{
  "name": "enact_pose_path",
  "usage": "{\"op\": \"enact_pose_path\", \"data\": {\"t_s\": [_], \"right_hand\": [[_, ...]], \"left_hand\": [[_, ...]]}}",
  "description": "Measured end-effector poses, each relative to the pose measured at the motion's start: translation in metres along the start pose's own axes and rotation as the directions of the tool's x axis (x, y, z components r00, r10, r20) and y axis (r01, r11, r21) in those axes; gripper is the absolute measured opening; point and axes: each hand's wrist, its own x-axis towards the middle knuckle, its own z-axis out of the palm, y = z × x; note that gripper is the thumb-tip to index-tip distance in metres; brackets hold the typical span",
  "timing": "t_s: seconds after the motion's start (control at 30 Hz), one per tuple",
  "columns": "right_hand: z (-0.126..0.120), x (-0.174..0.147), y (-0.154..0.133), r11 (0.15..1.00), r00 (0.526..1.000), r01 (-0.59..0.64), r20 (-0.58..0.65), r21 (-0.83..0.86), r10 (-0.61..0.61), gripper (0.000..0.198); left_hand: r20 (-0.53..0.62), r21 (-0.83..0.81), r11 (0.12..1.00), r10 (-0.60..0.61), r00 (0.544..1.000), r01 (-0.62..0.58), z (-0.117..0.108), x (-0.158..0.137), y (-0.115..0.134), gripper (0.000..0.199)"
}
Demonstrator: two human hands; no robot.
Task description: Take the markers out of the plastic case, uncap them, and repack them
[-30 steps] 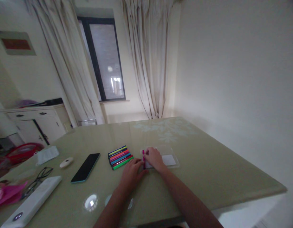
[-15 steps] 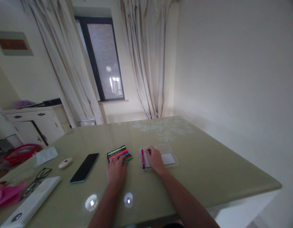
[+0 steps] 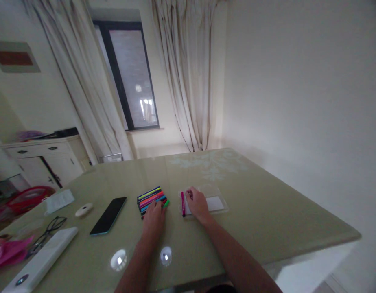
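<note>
A row of coloured markers lies side by side on the table. My left hand is at its near right edge, fingers closed on a green marker whose end sticks out to the right. Farther right is a flat clear plastic case with a white card in it. A pink marker stretches along the case's left side. My right hand rests over the case just right of that marker, fingers curled in; what they grip, if anything, is hidden.
To the left on the table are a black phone, a white round object, a face mask, glasses, a long white device and a pink item. A wall runs along the right.
My left hand has shifted slightly right and down, and its fingers have closed around the green marker. More of the marker row now shows. My right hand stays nearly still over the case.
</note>
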Motion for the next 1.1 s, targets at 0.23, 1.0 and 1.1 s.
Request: {"op": "enact_pose_path", "data": {"t_s": [0.23, 1.0, 1.1], "right_hand": [[0.006, -0.005, -0.013, 0.877, 0.969, 0.089, 0.162, 0.473, -0.186, 0.024], [0.006, 0.005, -0.009, 0.511, 0.971, -0.205, 0.238, 0.835, 0.001, 0.046], [0.005, 0.005, -0.010, 0.523, 0.966, -0.201, 0.257, 0.828, -0.036, 0.044]], "left_hand": [[-0.006, -0.412, 0.910, 0.043, 0.999, -0.042, 0.002, 0.002, 0.017, 0.036], [0.138, -0.692, 0.716, 0.009, 0.990, 0.090, -0.001, -0.002, 0.038, 0.047], [0.077, -0.630, 0.776, 0.017, 0.997, 0.035, -0.004, 0.000, 0.043, 0.039]]}}
